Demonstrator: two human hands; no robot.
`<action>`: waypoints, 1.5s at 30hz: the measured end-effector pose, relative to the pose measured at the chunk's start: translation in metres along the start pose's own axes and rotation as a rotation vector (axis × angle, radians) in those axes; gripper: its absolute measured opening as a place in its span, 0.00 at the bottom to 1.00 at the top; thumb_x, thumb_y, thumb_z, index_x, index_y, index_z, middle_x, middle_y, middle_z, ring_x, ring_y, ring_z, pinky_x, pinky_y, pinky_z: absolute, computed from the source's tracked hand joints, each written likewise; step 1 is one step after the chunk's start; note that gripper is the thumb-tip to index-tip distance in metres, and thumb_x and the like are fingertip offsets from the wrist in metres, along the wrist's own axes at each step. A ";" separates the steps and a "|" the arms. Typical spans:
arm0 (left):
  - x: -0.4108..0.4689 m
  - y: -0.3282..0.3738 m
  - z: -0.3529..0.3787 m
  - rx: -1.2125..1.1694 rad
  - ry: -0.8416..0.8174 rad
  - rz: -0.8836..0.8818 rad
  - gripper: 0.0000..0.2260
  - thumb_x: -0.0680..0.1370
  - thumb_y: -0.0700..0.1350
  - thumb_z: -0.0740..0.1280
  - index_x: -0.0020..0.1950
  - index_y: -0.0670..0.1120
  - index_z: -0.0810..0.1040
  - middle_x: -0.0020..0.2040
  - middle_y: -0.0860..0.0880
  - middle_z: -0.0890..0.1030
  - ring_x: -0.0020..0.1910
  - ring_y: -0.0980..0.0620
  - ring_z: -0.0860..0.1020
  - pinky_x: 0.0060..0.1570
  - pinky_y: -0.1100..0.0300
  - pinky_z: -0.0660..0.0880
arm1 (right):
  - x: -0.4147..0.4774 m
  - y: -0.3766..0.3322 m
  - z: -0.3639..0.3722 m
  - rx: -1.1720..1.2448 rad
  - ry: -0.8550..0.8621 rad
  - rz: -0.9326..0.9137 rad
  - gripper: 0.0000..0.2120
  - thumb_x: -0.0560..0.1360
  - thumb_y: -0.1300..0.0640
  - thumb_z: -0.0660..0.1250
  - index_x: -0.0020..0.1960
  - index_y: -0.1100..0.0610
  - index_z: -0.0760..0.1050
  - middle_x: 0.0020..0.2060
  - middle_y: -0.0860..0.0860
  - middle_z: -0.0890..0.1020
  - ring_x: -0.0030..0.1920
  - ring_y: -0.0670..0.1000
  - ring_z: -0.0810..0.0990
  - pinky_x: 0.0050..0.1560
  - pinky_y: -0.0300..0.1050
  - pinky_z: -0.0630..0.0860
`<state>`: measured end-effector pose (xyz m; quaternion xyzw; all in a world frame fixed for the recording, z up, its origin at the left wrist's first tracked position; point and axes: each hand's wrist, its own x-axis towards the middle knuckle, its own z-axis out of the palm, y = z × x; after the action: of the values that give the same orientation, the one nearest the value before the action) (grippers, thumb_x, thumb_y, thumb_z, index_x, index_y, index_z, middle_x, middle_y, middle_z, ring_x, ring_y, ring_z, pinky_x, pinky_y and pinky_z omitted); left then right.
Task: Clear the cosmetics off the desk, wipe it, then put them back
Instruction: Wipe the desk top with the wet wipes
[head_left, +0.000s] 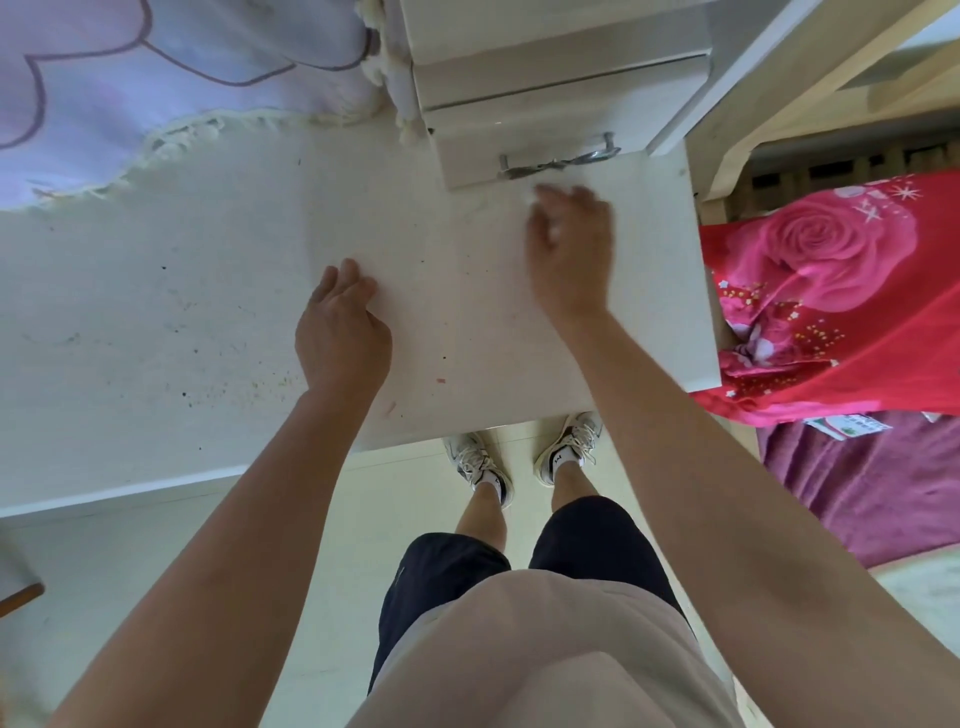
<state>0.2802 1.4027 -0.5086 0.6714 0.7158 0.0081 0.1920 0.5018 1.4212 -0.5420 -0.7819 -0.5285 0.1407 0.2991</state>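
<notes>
The white desk (208, 312) shows dark specks and faint stains, and no cosmetics are in view on it. My left hand (340, 332) lies palm down on the desk near its front edge, holding nothing. My right hand (571, 249), blurred by motion, presses on the desk's back right part, just in front of the drawer unit. A bit of white tissue (536, 196) shows under its fingertips; most of the tissue is hidden by the hand.
A white drawer unit (545, 104) with a metal handle (561, 161) stands at the back of the desk. A lilac fringed cloth (130, 78) covers the back left corner. A red rose-print blanket (831, 291) lies to the right of the desk.
</notes>
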 end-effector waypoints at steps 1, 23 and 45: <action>0.000 0.000 0.000 0.007 0.002 0.006 0.21 0.75 0.31 0.56 0.63 0.43 0.79 0.71 0.51 0.72 0.73 0.47 0.67 0.63 0.47 0.71 | 0.007 0.014 -0.010 -0.039 0.065 0.106 0.15 0.77 0.58 0.62 0.60 0.58 0.80 0.54 0.60 0.79 0.54 0.61 0.75 0.56 0.46 0.70; 0.000 -0.008 0.000 -0.054 -0.001 -0.030 0.23 0.78 0.33 0.57 0.69 0.50 0.76 0.74 0.54 0.68 0.75 0.54 0.62 0.71 0.53 0.61 | -0.001 0.034 -0.029 -0.408 -0.050 0.301 0.23 0.77 0.64 0.56 0.70 0.54 0.69 0.65 0.58 0.70 0.61 0.62 0.70 0.58 0.55 0.68; -0.003 -0.024 -0.007 -0.076 -0.055 0.087 0.26 0.77 0.31 0.56 0.73 0.49 0.70 0.76 0.53 0.65 0.76 0.53 0.59 0.73 0.53 0.60 | -0.073 -0.016 -0.005 -0.474 -0.253 0.020 0.24 0.76 0.60 0.60 0.71 0.54 0.67 0.63 0.58 0.71 0.58 0.62 0.71 0.54 0.53 0.67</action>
<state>0.2550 1.3993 -0.5081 0.6940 0.6796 0.0252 0.2363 0.4630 1.3575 -0.5355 -0.8115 -0.5721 0.1126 0.0375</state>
